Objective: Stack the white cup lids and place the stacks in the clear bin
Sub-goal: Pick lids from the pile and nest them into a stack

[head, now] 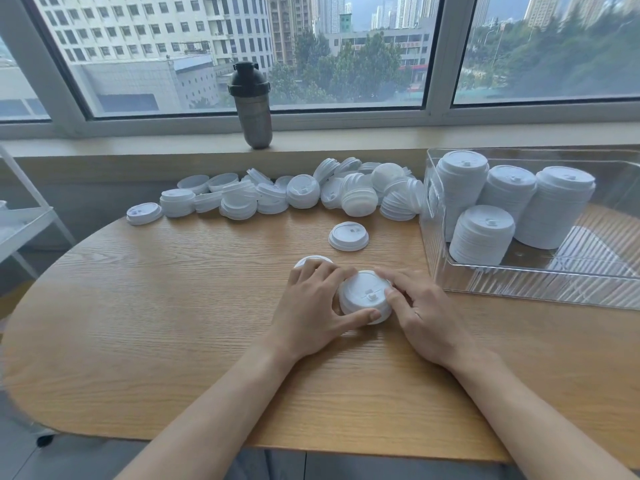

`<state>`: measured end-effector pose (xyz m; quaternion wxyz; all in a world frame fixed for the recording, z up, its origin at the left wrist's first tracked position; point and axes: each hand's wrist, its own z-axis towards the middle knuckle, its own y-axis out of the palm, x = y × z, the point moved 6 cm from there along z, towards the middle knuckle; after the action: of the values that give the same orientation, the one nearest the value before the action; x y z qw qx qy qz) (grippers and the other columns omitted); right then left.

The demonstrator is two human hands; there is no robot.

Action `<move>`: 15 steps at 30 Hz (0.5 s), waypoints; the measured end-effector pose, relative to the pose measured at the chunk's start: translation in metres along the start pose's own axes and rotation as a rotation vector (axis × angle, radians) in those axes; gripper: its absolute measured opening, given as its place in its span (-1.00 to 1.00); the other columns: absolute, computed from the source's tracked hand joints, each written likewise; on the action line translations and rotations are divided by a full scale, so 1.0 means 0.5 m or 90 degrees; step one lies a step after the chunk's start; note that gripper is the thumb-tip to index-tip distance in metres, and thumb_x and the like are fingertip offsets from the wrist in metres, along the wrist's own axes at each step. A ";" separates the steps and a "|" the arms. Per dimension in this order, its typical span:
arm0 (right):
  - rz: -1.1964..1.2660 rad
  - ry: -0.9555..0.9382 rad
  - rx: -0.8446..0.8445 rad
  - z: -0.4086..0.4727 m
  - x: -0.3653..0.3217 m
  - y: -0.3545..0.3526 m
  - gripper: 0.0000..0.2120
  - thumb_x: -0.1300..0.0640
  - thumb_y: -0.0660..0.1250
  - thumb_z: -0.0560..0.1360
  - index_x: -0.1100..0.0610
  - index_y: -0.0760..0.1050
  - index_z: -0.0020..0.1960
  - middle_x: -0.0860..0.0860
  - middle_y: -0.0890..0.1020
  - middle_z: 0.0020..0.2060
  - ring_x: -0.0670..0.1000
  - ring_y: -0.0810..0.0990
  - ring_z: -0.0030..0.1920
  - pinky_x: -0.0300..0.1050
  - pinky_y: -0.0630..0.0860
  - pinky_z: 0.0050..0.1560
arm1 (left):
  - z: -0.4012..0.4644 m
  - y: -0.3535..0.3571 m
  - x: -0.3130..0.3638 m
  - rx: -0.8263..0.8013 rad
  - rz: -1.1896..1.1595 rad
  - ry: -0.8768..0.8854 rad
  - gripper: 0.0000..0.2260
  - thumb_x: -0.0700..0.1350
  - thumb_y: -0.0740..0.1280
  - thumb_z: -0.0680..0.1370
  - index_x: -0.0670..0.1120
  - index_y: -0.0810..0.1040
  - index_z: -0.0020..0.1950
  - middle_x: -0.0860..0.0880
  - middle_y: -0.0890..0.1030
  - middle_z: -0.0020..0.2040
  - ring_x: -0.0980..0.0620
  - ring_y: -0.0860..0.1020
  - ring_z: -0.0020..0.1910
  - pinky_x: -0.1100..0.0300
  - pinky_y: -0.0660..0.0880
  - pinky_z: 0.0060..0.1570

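Two bare forearms reach in from the near edge over the wooden table (156, 306). Both hands meet at a short stack of white lids (363, 297) near the table's middle. The left hand (311, 317) curls round the stack's left side, thumb pressed along its near edge. The right hand (426, 313) holds the right side, its fingers bent against the rim. Just behind the left fingers lies another lid (311, 261), partly hidden. A single lid (348, 236) lies farther back, apart from the hands. Along the far edge of the table runs a loose heap of lids (294, 195), some nested, some tipped over. At the right stands the clear bin (519, 282) holding four tall lid stacks (485, 233). On the far windowsill stands a dark shaker bottle (252, 105).
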<state>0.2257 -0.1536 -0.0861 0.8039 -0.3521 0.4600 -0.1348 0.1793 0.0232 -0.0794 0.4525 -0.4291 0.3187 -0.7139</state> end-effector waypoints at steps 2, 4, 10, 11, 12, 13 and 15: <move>-0.019 0.001 0.007 0.000 -0.001 0.000 -0.55 -0.04 0.13 0.59 -0.02 0.52 0.42 -0.17 0.57 0.31 -0.20 0.41 0.36 -0.13 0.32 0.43 | 0.000 0.001 0.000 -0.003 0.007 0.005 -0.29 0.54 0.23 0.43 0.13 0.50 0.42 0.18 0.53 0.22 0.11 0.32 0.39 0.15 0.21 0.42; -0.040 0.009 0.007 -0.001 -0.002 0.000 -0.54 -0.06 0.11 0.58 -0.03 0.52 0.42 -0.21 0.57 0.30 -0.18 0.40 0.36 -0.10 0.33 0.42 | 0.000 0.002 0.000 -0.006 0.009 0.009 -0.28 0.53 0.22 0.43 0.11 0.51 0.43 0.17 0.53 0.22 0.10 0.33 0.38 0.12 0.22 0.44; -0.073 0.022 -0.007 -0.003 -0.003 0.001 -0.51 -0.11 0.08 0.58 -0.06 0.51 0.43 -0.25 0.58 0.29 -0.17 0.39 0.34 -0.03 0.34 0.42 | 0.001 0.003 0.001 -0.013 0.007 0.011 -0.27 0.54 0.23 0.41 0.11 0.53 0.42 0.17 0.54 0.22 0.10 0.33 0.37 0.08 0.24 0.45; -0.070 0.022 -0.006 -0.003 -0.004 0.000 -0.52 -0.11 0.08 0.58 -0.06 0.51 0.43 -0.25 0.58 0.29 -0.18 0.39 0.34 -0.04 0.34 0.42 | 0.000 0.003 0.001 -0.015 0.008 0.013 -0.26 0.54 0.23 0.41 0.10 0.53 0.42 0.17 0.54 0.23 0.10 0.33 0.37 0.08 0.24 0.45; -0.067 0.023 -0.006 -0.004 -0.004 -0.001 -0.54 -0.10 0.09 0.61 -0.06 0.51 0.43 -0.24 0.58 0.29 -0.18 0.39 0.35 -0.04 0.33 0.42 | 0.000 0.002 0.001 -0.013 0.005 0.015 -0.26 0.53 0.23 0.42 0.10 0.52 0.42 0.17 0.54 0.24 0.10 0.33 0.38 0.09 0.24 0.45; -0.064 0.023 -0.006 -0.004 -0.005 -0.001 -0.58 -0.07 0.10 0.64 -0.05 0.50 0.43 -0.23 0.57 0.30 -0.17 0.39 0.35 -0.05 0.33 0.42 | -0.001 0.000 0.000 -0.007 -0.007 0.011 -0.27 0.52 0.24 0.43 0.09 0.52 0.43 0.17 0.54 0.26 0.12 0.33 0.38 0.11 0.24 0.44; -0.054 0.024 -0.007 -0.007 -0.008 -0.004 -0.59 -0.05 0.11 0.66 -0.03 0.47 0.46 -0.19 0.55 0.34 -0.14 0.39 0.38 -0.07 0.33 0.41 | -0.001 -0.010 -0.005 0.022 -0.058 -0.018 -0.32 0.47 0.23 0.47 0.07 0.52 0.42 0.17 0.54 0.29 0.15 0.34 0.39 0.16 0.24 0.41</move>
<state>0.2208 -0.1544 -0.0836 0.7868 -0.3729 0.4603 -0.1729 0.1773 0.0277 -0.0762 0.4316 -0.4454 0.2801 -0.7327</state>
